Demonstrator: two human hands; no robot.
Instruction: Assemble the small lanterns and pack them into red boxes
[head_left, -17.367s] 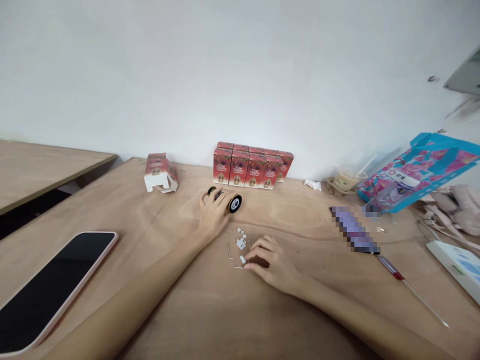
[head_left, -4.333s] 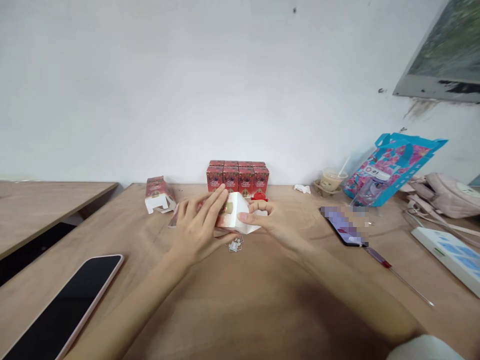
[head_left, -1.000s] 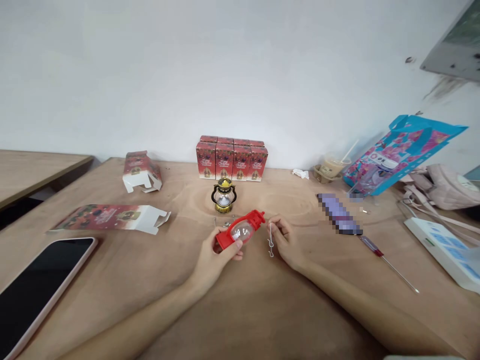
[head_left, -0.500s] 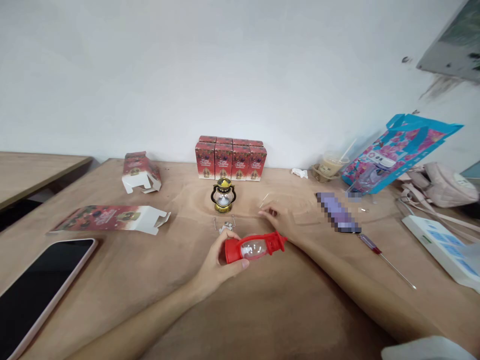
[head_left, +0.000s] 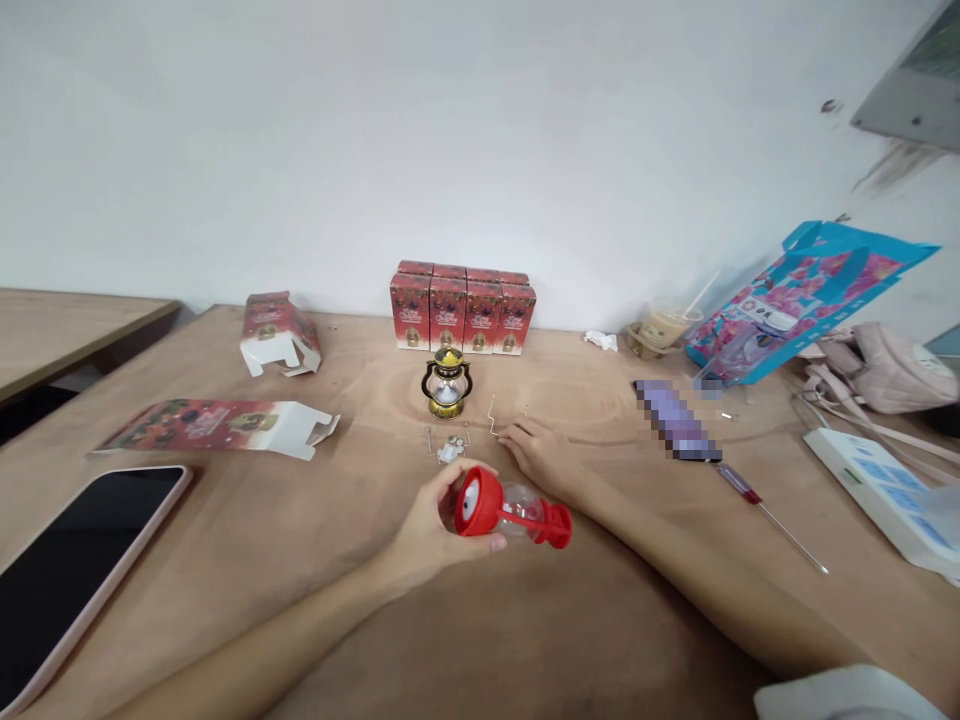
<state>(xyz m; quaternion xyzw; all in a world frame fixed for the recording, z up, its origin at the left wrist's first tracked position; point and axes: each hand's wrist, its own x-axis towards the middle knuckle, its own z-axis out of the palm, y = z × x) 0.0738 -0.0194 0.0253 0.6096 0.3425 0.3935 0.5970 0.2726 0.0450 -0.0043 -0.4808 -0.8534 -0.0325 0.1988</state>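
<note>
My left hand (head_left: 424, 535) is closed around a small red lantern (head_left: 484, 502) with a clear globe. The lantern lies on its side in my grip, its round base turned partly toward me and its top pointing right. Low over the table beyond it, my right hand (head_left: 546, 462) pinches a thin bent wire handle (head_left: 492, 416). My fingers hide part of that wire. A black-and-gold lantern (head_left: 448, 385) stands upright past both hands. Between it and the red lantern lie another wire handle (head_left: 466, 436) and small silvery pieces (head_left: 451, 452).
Red printed boxes (head_left: 448, 315) stand by the wall. An opened box (head_left: 279, 335) and a flattened one (head_left: 217, 428) lie left, near a phone (head_left: 82, 570). Rightward are a screwdriver (head_left: 757, 505), a drink cup (head_left: 664, 328), a floral bag (head_left: 810, 300) and a power strip (head_left: 877, 490).
My left hand has turned the red lantern so its base faces more toward me. My right hand has shifted slightly left with the wire handle, which now shows more clearly.
</note>
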